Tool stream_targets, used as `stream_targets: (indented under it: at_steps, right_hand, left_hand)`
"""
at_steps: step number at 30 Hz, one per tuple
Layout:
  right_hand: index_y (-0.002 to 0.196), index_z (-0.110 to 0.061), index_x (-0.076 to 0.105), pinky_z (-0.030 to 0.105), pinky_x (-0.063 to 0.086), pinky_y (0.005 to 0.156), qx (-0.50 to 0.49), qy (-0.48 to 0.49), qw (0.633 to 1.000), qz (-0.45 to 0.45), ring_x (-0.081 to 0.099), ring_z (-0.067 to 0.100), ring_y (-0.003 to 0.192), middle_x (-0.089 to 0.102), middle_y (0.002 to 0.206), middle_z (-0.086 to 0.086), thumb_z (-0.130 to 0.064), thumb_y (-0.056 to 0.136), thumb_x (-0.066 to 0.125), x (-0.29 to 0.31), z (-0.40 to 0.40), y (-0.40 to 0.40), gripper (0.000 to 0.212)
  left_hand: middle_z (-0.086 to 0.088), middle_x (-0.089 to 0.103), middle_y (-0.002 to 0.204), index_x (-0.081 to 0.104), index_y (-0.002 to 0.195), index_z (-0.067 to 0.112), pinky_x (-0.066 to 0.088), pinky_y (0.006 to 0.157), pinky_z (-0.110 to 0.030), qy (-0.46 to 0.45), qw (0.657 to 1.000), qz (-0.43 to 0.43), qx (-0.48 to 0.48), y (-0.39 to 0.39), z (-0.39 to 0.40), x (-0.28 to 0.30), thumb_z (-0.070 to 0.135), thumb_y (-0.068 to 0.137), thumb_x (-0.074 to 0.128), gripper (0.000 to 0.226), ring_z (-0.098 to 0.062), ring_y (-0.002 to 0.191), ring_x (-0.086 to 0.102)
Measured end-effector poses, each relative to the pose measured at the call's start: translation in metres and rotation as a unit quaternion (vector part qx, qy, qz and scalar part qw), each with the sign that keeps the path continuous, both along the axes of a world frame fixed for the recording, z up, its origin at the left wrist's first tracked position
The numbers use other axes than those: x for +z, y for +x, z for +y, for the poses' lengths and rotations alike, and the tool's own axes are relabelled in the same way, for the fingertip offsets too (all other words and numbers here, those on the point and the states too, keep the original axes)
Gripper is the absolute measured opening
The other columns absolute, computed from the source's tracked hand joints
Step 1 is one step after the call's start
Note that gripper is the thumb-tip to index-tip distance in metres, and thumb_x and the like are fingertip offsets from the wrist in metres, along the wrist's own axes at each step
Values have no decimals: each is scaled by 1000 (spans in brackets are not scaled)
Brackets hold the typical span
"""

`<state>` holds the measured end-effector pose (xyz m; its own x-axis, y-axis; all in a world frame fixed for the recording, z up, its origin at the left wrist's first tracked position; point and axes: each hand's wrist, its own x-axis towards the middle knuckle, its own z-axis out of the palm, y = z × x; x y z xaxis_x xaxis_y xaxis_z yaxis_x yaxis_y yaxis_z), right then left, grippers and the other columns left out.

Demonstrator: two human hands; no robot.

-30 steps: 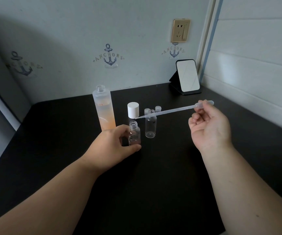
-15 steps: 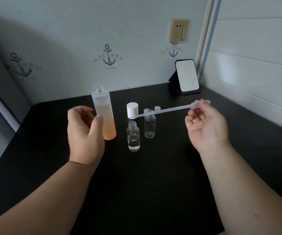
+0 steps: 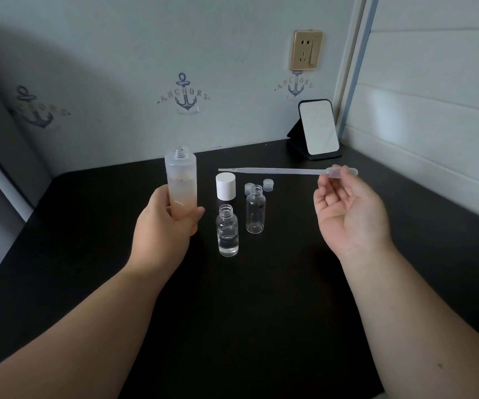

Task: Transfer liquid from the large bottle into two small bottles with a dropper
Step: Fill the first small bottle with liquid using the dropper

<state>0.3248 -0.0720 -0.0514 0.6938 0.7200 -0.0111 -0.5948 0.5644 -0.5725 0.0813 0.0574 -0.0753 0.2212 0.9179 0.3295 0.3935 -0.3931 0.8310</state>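
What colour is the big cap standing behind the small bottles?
White, plain; the cap shows clearly in the head view.

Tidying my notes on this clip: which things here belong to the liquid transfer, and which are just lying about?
In use: big bottle in left hand; dropper in right hand; near small bottle; far small bottle; white cap; two small caps.

Lying about: mirror; wall socket.

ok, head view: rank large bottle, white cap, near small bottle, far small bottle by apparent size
1. large bottle
2. near small bottle and far small bottle: alike; the near one looks bigger, maybe only from nearness
3. white cap
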Motion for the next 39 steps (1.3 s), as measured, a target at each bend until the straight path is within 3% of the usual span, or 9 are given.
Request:
stream_targets:
  at_steps: [4, 7, 10, 13, 19, 23, 29, 34, 39]
  right_hand:
    - [71, -13, 81, 24, 56, 68, 7, 14, 1000, -11, 73, 15, 78, 75, 83, 1, -11, 97, 64, 0, 1, 0, 31]
    - [70, -16, 81, 24, 56, 70, 8, 18, 1000, -19, 74, 15, 80, 76, 85, 0, -12, 97, 65, 0, 1, 0, 32]
    - [71, -16, 82, 24, 57, 70, 5, 21, 1000, -18, 75, 15, 81, 77, 87, 1, -13, 97, 66, 0, 1, 0, 31]
    - [73, -14, 81, 22, 56, 71, 6, 16, 999, -37, 74, 14, 82, 77, 87, 1, -14, 97, 64, 0, 2, 0, 30]
    - [75, -15, 80, 22, 56, 70, -1, 7, 999, -52, 74, 13, 80, 76, 85, 1, -14, 97, 64, 2, 0, -3, 27]
    - [80, -13, 77, 22, 56, 68, -18, -2, 998, -58, 72, 13, 76, 75, 84, 1, -13, 98, 63, 1, -1, -1, 23]
    - [73, -18, 78, 21, 52, 67, -42, -27, 996, -77, 66, 10, 68, 73, 82, 0, -13, 96, 65, 0, -1, 2, 27]
    - [77, -17, 78, 20, 49, 63, -35, -47, 990, -125, 63, 10, 64, 74, 83, 1, -10, 95, 66, 1, -1, -1, 23]
    - [83, -16, 81, 20, 50, 64, -11, -38, 984, -171, 62, 12, 66, 75, 86, 6, -11, 87, 72, 0, -1, -6, 11]
  left_hand:
    - [25, 60, 98, 45, 109, 54, 49, 72, -24, 7, 1000, -7, -15, 0, 0, 0, 36, 85, 77, 44, 4, 89, 61]
    - [28, 60, 99, 45, 109, 58, 54, 76, -31, 14, 1000, 1, -19, -1, -1, 1, 35, 85, 78, 47, -1, 93, 61]
    - [42, 55, 98, 39, 105, 66, 48, 73, -24, 27, 999, 13, -21, 0, -4, 5, 33, 85, 78, 55, 3, 91, 58]
    - [40, 55, 96, 38, 105, 67, 38, 70, -16, 49, 998, 21, -18, -1, -5, 5, 31, 84, 79, 58, 11, 92, 55]
    - [44, 53, 100, 41, 103, 63, 37, 70, -17, 79, 996, 35, -25, -1, -5, 6, 27, 84, 78, 55, 19, 97, 50]
    - [27, 58, 101, 53, 116, 49, 35, 74, -15, 99, 993, 59, -15, -2, -1, 2, 26, 85, 77, 46, 2, 95, 54]
    - [18, 56, 103, 62, 122, 37, 32, 75, -10, 131, 987, 96, -2, -3, 0, 1, 19, 83, 78, 46, -1, 94, 48]
    - [14, 59, 110, 63, 128, 33, 40, 87, -27, 130, 984, 120, -16, -3, -2, 2, 17, 83, 78, 50, -14, 106, 55]
    - [7, 62, 120, 62, 133, 27, 41, 93, -30, 136, 981, 140, -16, -1, -2, 1, 16, 82, 80, 55, -19, 112, 55]
